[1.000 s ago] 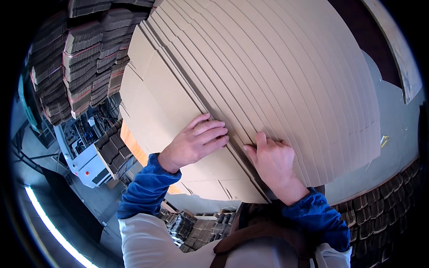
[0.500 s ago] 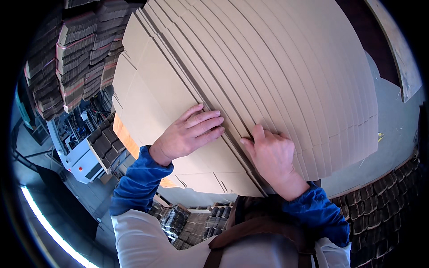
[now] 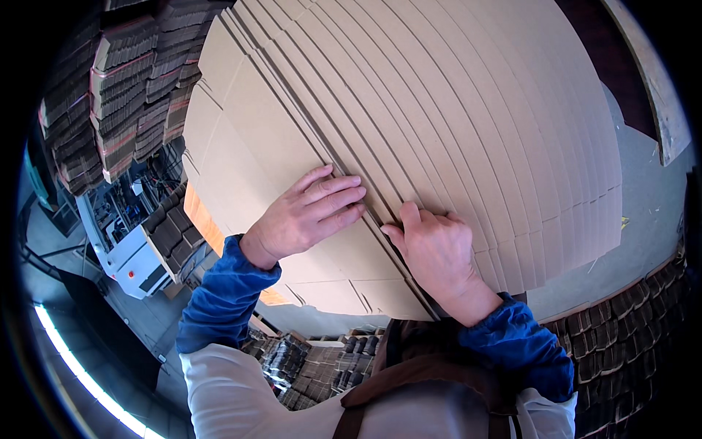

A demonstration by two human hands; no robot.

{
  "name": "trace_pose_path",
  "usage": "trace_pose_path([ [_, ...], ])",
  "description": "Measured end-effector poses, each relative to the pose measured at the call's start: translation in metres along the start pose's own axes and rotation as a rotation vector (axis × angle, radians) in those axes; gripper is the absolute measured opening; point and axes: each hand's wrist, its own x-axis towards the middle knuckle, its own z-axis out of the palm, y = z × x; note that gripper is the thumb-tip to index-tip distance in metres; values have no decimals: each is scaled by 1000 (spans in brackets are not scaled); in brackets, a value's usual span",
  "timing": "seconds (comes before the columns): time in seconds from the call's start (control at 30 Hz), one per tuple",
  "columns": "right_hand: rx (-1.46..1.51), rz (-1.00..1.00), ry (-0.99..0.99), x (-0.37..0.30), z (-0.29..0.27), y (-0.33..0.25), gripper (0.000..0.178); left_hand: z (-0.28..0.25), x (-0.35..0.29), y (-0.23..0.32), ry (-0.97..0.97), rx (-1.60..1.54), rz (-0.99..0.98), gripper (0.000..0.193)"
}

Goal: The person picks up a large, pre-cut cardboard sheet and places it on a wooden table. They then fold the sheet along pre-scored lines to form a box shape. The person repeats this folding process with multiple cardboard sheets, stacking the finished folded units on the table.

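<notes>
Flat tan cardboard sheets [image 3: 482, 124] lie before me in a fanned, overlapping row, their edges running slantwise from far left to near right. My left hand [image 3: 303, 216] rests on the left-hand sheet [image 3: 256, 154], fingers stretched out and fingertips at the step between two sheets. Just to its right, my right hand [image 3: 435, 249] is closed, its fingers curled over a sheet and the thumb at that sheet's left edge. The undersides of the right fingers are hidden. Creases and slots show along the sheets' near ends.
Strapped stacks of cardboard [image 3: 124, 95] rise at the far left. Below them stands a white and blue machine [image 3: 135, 256]. More dark stacked bundles [image 3: 614, 344] lie at the near right, beside grey floor [image 3: 643, 175]. A board edge [image 3: 651, 80] is at the far right.
My right hand has shifted slightly left, its thumb now nearer the left fingertips. My left hand has barely moved, and the fanned sheets look almost the same.
</notes>
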Motion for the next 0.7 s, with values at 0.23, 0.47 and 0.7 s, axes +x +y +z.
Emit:
trace_pose_path([
  [0.23,-21,9,-6,1,0,0,33,-2,3,1,-8,-14,-9,18],
  [0.47,-24,15,-4,1,-1,1,34,-3,6,2,-8,-19,2,21],
  [0.7,-40,-27,36,0,0,2,34,4,1,2,34,-38,1,21],
])
